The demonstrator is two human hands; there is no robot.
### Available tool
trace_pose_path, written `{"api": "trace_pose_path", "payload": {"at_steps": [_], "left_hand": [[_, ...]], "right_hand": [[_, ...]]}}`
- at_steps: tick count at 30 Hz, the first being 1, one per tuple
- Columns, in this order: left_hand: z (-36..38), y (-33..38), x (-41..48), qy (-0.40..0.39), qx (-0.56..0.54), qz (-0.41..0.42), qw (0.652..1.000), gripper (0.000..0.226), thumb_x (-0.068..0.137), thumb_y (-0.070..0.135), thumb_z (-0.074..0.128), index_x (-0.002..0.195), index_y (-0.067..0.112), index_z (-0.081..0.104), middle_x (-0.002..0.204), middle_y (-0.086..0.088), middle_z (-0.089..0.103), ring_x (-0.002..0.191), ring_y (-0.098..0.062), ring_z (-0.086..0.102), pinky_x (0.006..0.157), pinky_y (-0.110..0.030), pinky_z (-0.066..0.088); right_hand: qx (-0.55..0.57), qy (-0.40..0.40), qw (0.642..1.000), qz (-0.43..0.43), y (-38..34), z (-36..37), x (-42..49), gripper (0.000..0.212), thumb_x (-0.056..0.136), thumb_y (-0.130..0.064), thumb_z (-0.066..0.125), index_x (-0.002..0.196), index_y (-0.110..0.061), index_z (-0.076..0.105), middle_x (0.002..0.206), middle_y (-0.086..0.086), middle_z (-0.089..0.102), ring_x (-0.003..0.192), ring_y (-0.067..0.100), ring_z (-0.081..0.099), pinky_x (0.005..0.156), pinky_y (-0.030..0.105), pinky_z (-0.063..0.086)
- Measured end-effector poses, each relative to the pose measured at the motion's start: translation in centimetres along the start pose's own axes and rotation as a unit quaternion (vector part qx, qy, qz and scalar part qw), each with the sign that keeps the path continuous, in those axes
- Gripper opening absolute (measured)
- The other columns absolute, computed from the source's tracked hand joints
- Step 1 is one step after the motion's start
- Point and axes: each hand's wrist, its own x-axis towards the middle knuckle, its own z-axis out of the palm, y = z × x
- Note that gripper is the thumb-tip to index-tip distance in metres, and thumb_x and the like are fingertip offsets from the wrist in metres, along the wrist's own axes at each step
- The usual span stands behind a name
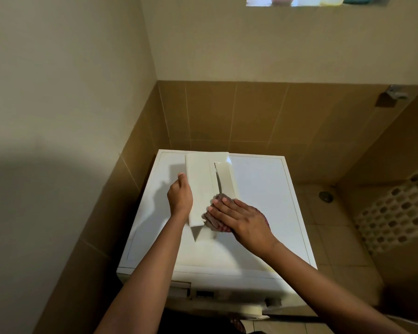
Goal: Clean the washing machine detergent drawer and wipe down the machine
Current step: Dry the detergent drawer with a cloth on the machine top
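The white detergent drawer (pixel 203 182) lies lengthwise on top of the white washing machine (pixel 263 189), its front panel at the far end. My left hand (pixel 180 197) grips the drawer's left side, thumb up along the edge. My right hand (pixel 237 219) lies flat with straight fingers on a dark reddish cloth (pixel 217 225), pressing it against the drawer's near right part. Most of the cloth is hidden under the hand.
The machine stands in a corner, with a cream wall on the left and brown tiles (pixel 227 116) behind. The empty drawer slot (pixel 180 288) shows on the machine's front. A perforated white basket (pixel 396 213) and a floor drain (pixel 325 195) are at the right.
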Motion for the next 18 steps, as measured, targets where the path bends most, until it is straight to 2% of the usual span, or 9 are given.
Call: {"api": "trace_pose_path", "payload": {"at_steps": [3,6,7,10,11,14,16,17,18], "left_hand": [[0.0,-0.1,-0.2,0.0,0.003,0.006,1.0,0.048,0.105,0.038,0.028,0.095,0.006,0.062,0.094,-0.008,0.063,0.083,-0.022,0.058,0.073,-0.028,0.044],[-0.1,-0.3,-0.3,0.001,0.003,0.007,1.0,0.047,0.105,0.038,0.03,0.099,0.005,0.063,0.096,-0.007,0.064,0.084,-0.02,0.059,0.073,-0.028,0.045],[-0.1,-0.4,-0.2,-0.002,0.0,0.003,1.0,0.047,0.105,0.039,0.03,0.101,0.005,0.063,0.098,-0.007,0.064,0.086,-0.021,0.059,0.076,-0.029,0.047],[0.0,-0.3,-0.2,-0.016,-0.022,-0.019,0.999,0.042,0.104,0.04,0.034,0.108,0.011,0.063,0.099,-0.006,0.064,0.092,-0.023,0.061,0.087,-0.035,0.052],[0.1,-0.3,-0.2,-0.019,-0.035,-0.029,0.999,0.04,0.104,0.04,0.035,0.11,0.012,0.063,0.1,-0.005,0.065,0.094,-0.024,0.061,0.09,-0.037,0.052],[0.5,0.0,-0.4,-0.017,-0.057,-0.042,0.997,0.042,0.104,0.041,0.034,0.114,0.013,0.063,0.107,-0.008,0.067,0.1,-0.028,0.063,0.094,-0.042,0.052],[0.7,0.2,-0.7,-0.001,-0.061,-0.048,0.997,0.043,0.104,0.039,0.032,0.116,0.012,0.063,0.11,-0.009,0.066,0.101,-0.029,0.063,0.095,-0.042,0.051],[0.8,0.2,-0.9,0.008,-0.068,-0.05,0.996,0.042,0.104,0.038,0.032,0.114,0.012,0.063,0.111,-0.01,0.066,0.101,-0.03,0.063,0.095,-0.042,0.051],[0.9,0.3,-1.2,0.012,-0.081,-0.054,0.995,0.04,0.104,0.038,0.031,0.112,0.014,0.062,0.113,-0.011,0.066,0.102,-0.03,0.062,0.095,-0.042,0.051]], "right_hand": [[-0.028,0.097,0.995,-0.012,0.2,1.0,-1.0,0.054,0.085,0.001,0.047,0.134,-0.018,0.055,0.14,0.003,0.052,0.13,0.018,0.048,0.103,0.037,0.044],[-0.039,0.135,0.99,-0.015,0.2,1.8,-1.3,0.075,0.064,0.009,0.065,0.134,-0.015,0.052,0.138,0.005,0.053,0.129,0.02,0.05,0.105,0.036,0.042],[-0.04,0.145,0.989,-0.015,0.2,2.0,-1.4,0.071,0.066,0.009,0.066,0.132,-0.015,0.055,0.136,0.005,0.055,0.127,0.019,0.052,0.103,0.036,0.044],[-0.049,0.165,0.985,0.01,-0.6,1.6,-0.8,0.034,0.09,-0.006,0.054,0.12,-0.014,0.067,0.126,0.006,0.063,0.118,0.021,0.059,0.09,0.037,0.053],[-0.059,0.155,0.986,0.032,-1.1,1.3,-0.4,0.032,0.09,-0.009,0.054,0.119,-0.012,0.067,0.125,0.008,0.064,0.118,0.023,0.06,0.089,0.038,0.054],[-0.095,0.108,0.987,0.072,-2.5,1.6,0.2,0.049,0.075,-0.009,0.055,0.124,-0.003,0.062,0.127,0.017,0.061,0.12,0.032,0.057,0.098,0.046,0.049],[-0.115,0.11,0.984,0.084,-2.9,2.2,0.8,0.042,0.085,-0.004,0.052,0.126,-0.001,0.059,0.13,0.02,0.058,0.123,0.034,0.054,0.104,0.047,0.041],[-0.111,0.121,0.982,0.091,-2.9,2.5,1.2,0.036,0.095,-0.006,0.042,0.126,-0.001,0.06,0.13,0.021,0.058,0.123,0.034,0.054,0.105,0.046,0.039],[-0.098,0.127,0.982,0.096,-3.0,2.6,1.5,0.039,0.101,-0.008,0.031,0.125,0.0,0.061,0.129,0.021,0.058,0.122,0.034,0.054,0.105,0.046,0.04]]}}
